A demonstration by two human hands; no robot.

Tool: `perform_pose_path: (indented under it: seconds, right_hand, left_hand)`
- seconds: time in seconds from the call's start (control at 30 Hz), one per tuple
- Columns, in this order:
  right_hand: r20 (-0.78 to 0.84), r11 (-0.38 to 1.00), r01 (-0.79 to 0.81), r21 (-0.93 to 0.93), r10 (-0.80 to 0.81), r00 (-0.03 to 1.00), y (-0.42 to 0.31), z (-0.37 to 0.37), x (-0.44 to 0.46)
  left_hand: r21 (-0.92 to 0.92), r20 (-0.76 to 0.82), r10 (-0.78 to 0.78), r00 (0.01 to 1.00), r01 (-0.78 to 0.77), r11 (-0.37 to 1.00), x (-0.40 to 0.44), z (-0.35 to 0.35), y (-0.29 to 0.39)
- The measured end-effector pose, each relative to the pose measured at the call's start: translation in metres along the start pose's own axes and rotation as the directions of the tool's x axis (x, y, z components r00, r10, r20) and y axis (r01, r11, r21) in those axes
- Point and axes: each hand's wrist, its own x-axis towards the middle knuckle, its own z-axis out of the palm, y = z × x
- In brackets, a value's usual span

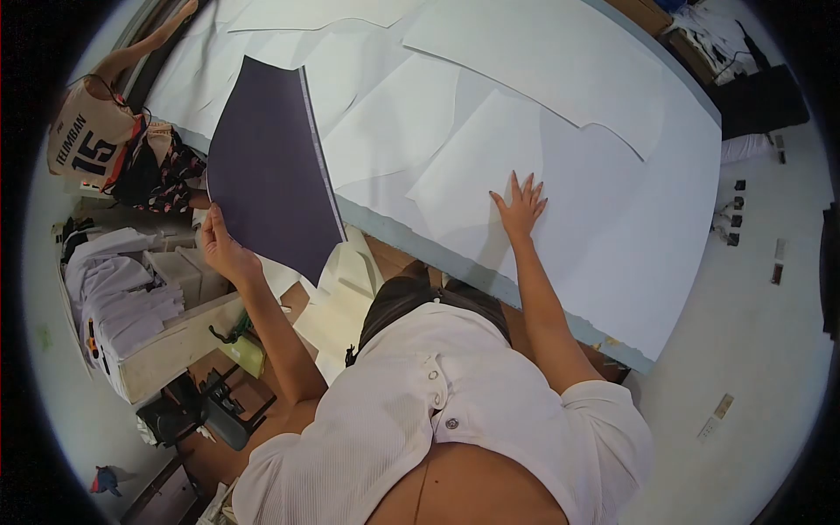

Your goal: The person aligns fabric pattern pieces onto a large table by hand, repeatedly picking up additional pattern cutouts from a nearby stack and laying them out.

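Observation:
My left hand pinches the lower left edge of a dark purple panel, which looks like a cut pattern piece. The panel hangs in the air beside the table's near left edge, with a pale strip along its right side. My right hand rests with fingers spread on white paper on the table. Under and beside its fingertips lies a white cut sheet. A larger white sheet with a curved edge lies farther back.
At the upper left stands another person in a numbered jersey, one arm stretched along the table. A bin of white cloth and a dark chair are at my left. Pale papers lie below the table edge. Wall outlets are at right.

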Motion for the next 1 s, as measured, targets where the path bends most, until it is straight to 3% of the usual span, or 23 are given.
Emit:
perform_pose_path:
  seconds: [0.57,0.9,1.0]
  right_hand:
    - [-0.021,1.000,-0.013,-0.017,0.013,1.000,-0.015,0.007,-0.002]
    - [0.021,0.999,-0.035,0.000,0.035,0.999,-0.025,-0.001,0.003]
    - [-0.155,0.994,-0.007,0.106,0.024,0.988,-0.036,-0.010,0.011]
  left_hand:
    - [0.032,-0.007,0.031,1.000,-0.031,0.999,0.003,0.003,0.006]
    - [0.155,0.001,0.119,0.993,-0.118,0.981,-0.001,0.022,0.013]
    - [0.226,0.013,0.163,0.987,-0.161,0.961,-0.001,0.035,0.018]
